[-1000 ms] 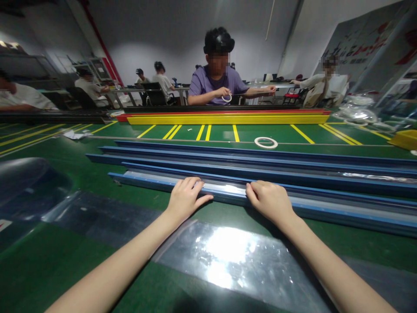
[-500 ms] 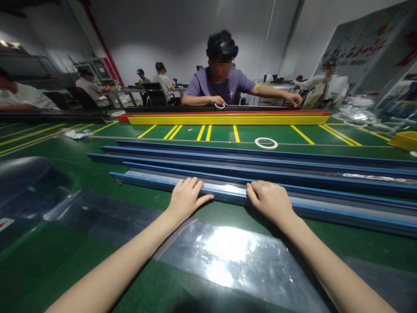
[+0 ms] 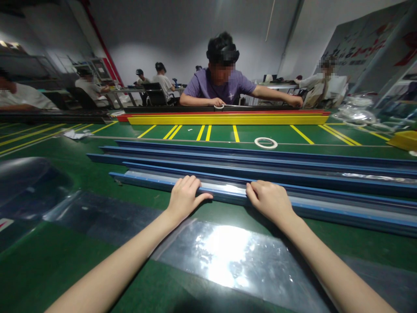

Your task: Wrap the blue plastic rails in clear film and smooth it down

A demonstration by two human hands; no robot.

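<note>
A long blue channel (image 3: 329, 212) lies across the green table, with a pale clear strip (image 3: 232, 187) inside it. My left hand (image 3: 185, 196) grips its near wall, fingers over the rim and thumb along the outer side. Farther right, my right hand (image 3: 270, 199) is closed on the same wall, its fingertips inside the channel and partly hidden. Behind it lie more blue channels (image 3: 293, 176), parallel and close by. A shiny clear plastic sheet (image 3: 260, 261) is spread on the table below my hands.
Beyond the blue channels are a white tape ring (image 3: 257, 142), a yellow channel (image 3: 228, 119) and a red one behind it. Across the table sits a person in purple (image 3: 218, 89). Clear film (image 3: 29, 187) bulges at the left; a yellow container (image 3: 404, 140) stands at the right.
My left hand has shifted slightly to the left along the channel wall. My right hand has stayed in place. The person opposite has moved an outstretched hand slightly.
</note>
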